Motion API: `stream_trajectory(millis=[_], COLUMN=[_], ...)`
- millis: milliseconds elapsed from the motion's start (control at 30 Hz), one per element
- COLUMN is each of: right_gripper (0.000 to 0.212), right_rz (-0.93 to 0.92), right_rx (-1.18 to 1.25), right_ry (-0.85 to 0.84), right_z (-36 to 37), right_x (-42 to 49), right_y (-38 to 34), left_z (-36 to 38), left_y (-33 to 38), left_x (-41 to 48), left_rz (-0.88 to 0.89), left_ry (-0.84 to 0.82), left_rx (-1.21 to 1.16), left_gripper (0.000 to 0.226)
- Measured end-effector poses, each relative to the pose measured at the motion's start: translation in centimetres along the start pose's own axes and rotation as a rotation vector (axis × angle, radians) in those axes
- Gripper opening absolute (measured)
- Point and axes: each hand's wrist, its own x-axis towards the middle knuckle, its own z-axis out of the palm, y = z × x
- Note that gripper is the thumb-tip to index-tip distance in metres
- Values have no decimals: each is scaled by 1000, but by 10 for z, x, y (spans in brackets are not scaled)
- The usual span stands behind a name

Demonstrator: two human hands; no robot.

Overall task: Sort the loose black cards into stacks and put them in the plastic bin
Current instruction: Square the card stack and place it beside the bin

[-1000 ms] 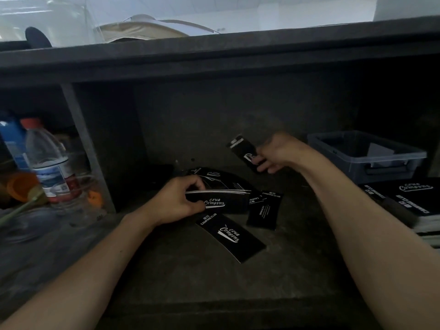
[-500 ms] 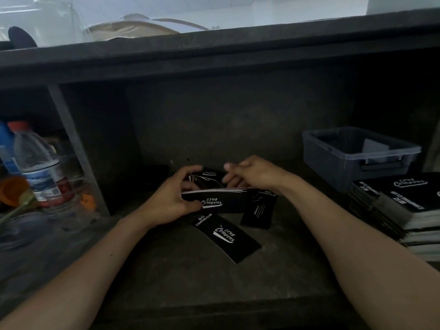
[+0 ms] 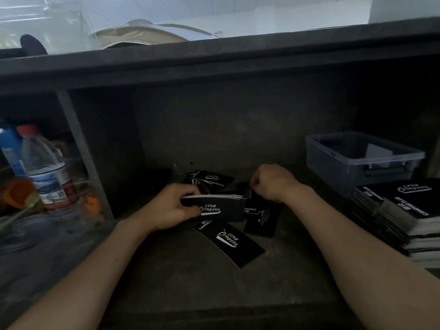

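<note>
My left hand (image 3: pixel 171 208) grips a stack of black "Club Camping" cards (image 3: pixel 215 207), held on edge at the middle of the dark shelf. My right hand (image 3: pixel 273 182) has its fingers curled down onto the upper end of a loose black card (image 3: pixel 260 216) just right of the stack. Another loose card (image 3: pixel 229 244) lies flat in front of the stack. A few more cards (image 3: pixel 210 179) lie behind it. The grey plastic bin (image 3: pixel 333 172) stands at the back right, with a pale sheet inside.
Piled stacks of black cards (image 3: pixel 404 206) sit at the right edge in front of the bin. Left of a grey divider (image 3: pixel 83 158) stand a water bottle (image 3: pixel 47 172), an orange object and clutter. A thick shelf board hangs overhead.
My right hand brought a card from the upper right down to the stack in my left hand. It has since moved right onto the loose card beside the stack.
</note>
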Motion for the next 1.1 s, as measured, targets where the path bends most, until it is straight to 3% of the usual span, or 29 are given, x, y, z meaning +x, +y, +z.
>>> stream_trajectory(millis=[133,267,333,433,567,733,900,1000,1100], right_gripper=[63,47,52,53,47,38,18,20,16], right_rz=[-174,-90,-38,-1,-82,-141,-202,-236,-236], right_rx=[98,-23,-106,-21,124,107,170,356,617], right_ry=[-264,-289,-253,-169,-126,-66,117,180,15], right_z=[-4,-13,-17,-17,-11,-10,-15,-21,-20], right_x=[-9,-8,-7,-7,-5,-2,0,-1,-6], right_y=[-1,0,5,14,17,18,25,25,17], left_z=[-1,-1,0,0,1,3,5,8,8], left_y=[1,1,0,0,0,-2,-3,-4,-11], left_x=[0,0,0,1,1,1,2,3,7], left_rz=[7,-6,-16,-17,-20,-25,-3,12,8], left_ry=[9,3,12,10,11,24,65,128,211], left_rx=[16,-2,-4,-18,-14,-40,-41,-24,2], left_gripper=[15,11,12,15,18,19,22,11,35])
